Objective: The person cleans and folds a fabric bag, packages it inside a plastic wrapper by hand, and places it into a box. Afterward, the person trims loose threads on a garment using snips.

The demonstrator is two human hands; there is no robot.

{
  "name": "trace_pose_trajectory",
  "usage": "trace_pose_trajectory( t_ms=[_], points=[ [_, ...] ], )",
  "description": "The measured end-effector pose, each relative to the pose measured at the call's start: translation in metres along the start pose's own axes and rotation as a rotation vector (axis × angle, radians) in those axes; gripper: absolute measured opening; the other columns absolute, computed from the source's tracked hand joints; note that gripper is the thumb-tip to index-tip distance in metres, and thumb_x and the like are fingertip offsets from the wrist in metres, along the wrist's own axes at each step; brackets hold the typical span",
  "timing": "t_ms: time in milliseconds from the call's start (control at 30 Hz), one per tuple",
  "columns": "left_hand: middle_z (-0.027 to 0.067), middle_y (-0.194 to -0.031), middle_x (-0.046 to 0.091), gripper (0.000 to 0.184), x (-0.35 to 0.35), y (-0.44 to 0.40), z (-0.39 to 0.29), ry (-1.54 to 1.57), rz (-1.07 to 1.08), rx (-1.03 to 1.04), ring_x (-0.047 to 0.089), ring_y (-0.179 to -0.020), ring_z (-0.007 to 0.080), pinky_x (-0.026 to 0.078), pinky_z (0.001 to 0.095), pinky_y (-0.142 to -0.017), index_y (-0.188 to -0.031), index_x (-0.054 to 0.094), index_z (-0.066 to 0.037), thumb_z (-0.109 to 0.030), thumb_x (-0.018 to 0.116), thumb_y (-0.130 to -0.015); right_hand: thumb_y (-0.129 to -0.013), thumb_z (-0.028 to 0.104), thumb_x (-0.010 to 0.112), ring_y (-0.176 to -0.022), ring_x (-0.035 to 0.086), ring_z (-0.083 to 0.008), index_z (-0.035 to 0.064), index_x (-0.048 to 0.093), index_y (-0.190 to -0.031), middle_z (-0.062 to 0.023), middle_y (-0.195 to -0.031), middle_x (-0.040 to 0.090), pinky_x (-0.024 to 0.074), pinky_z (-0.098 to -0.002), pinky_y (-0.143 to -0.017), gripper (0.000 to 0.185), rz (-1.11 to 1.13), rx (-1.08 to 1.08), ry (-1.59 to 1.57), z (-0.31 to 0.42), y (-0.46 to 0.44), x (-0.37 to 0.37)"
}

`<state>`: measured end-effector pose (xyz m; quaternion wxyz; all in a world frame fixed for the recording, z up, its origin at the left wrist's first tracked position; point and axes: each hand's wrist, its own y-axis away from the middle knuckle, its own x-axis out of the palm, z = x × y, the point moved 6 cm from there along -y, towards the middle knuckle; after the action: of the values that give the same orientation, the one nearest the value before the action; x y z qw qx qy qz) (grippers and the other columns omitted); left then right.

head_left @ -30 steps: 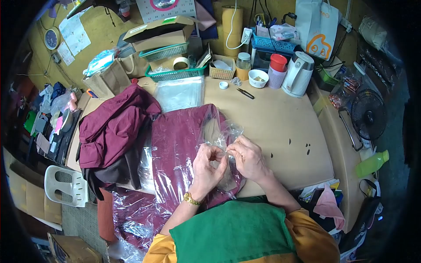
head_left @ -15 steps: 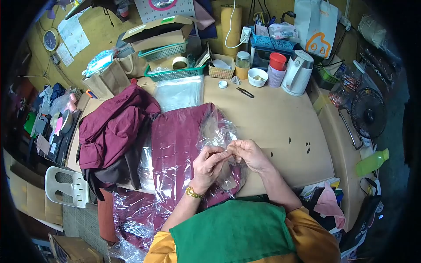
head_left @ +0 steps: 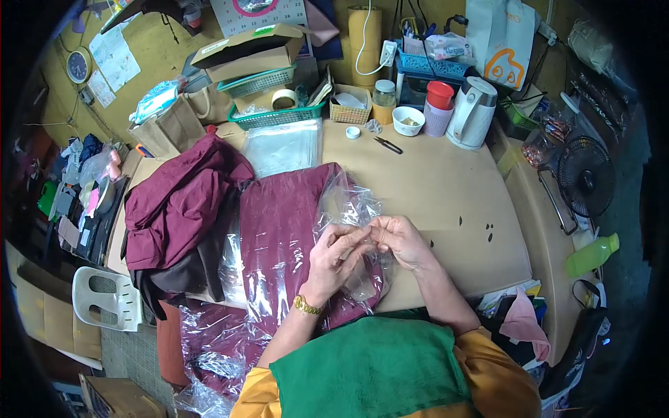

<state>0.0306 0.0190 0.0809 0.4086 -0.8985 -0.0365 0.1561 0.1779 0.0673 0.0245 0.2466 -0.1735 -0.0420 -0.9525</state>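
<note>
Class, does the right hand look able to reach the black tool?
Probably yes: bare tabletop lies between the right hand and the black tool, though that hand seems busy at the plastic.

Ctr frame: whatever's btwn fingertips of L hand (head_left: 331, 261) & R hand (head_left: 402, 243) is too small to ID; part of clear bag (head_left: 346, 198) hidden behind both. Calendar (head_left: 284, 14) cut off by top edge. Upper L: clock (head_left: 79, 65) dial & wall sheets' (head_left: 113, 59) print illegible. White bowl (head_left: 410, 128), upper R of ctr: contents unclear. Cardboard box (head_left: 115, 397), lower L, & yellow shirt (head_left: 498, 380) run off bottom edge.
</note>
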Motion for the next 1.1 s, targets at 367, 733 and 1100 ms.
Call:
trace_pose_trajectory(
  t_ms=[367, 733, 1100],
  points=[
    [0.006, -0.071, 0.059, 0.016, -0.002, 0.001, -0.012, -0.203, -0.126, 0.065, 0.053, -0.057, 0.0179, 0.044, 0.0293, -0.051, -0.078, 0.064, -0.004, 0.005, 0.077, -0.074, -0.091, 0.012, 0.07, -0.06, 0.047, -0.0023, 0.0037, 0.063, -0.085, 0.0034, -0.074, 0.061, 0.0379, -0.0182, -0.054, 0.012, -0.159, -0.129, 0.226, 0.022, 0.008, 0.01],
    [0.0152, -0.103, 0.062, 0.019, -0.037, -0.008, -0.002, -0.439, -0.068, -0.141, 0.057, -0.103, 0.0338, 0.041, 0.0443, -0.091, -0.105, 0.061, -0.004, -0.008, 0.064, -0.087, -0.094, 0.003, 0.062, -0.07, 0.052, -0.0054, 0.0018, 0.062, -0.083, 0.0006, -0.076, 0.058, 0.0432, -0.0234, -0.061, 0.011, -0.955, -0.707, 0.587, 0.1, 0.043, -0.073],
    [0.0173, -0.158, 0.026, 0.068, -0.046, 0.072, 0.099, -0.993, 0.279, -0.568, 0.017, -0.148, 0.0392, 0.007, 0.0632, -0.116, -0.151, 0.032, -0.009, -0.041, 0.054, -0.094, -0.088, 0.032, 0.068, -0.105, 0.057, -0.041, -0.0017, 0.063, -0.11, -0.0245, -0.112, 0.059, 0.0453, -0.0488, -0.091, 0.04, -0.441, -0.216, 1.457, -0.027, 0.041, -0.053]
  ],
)
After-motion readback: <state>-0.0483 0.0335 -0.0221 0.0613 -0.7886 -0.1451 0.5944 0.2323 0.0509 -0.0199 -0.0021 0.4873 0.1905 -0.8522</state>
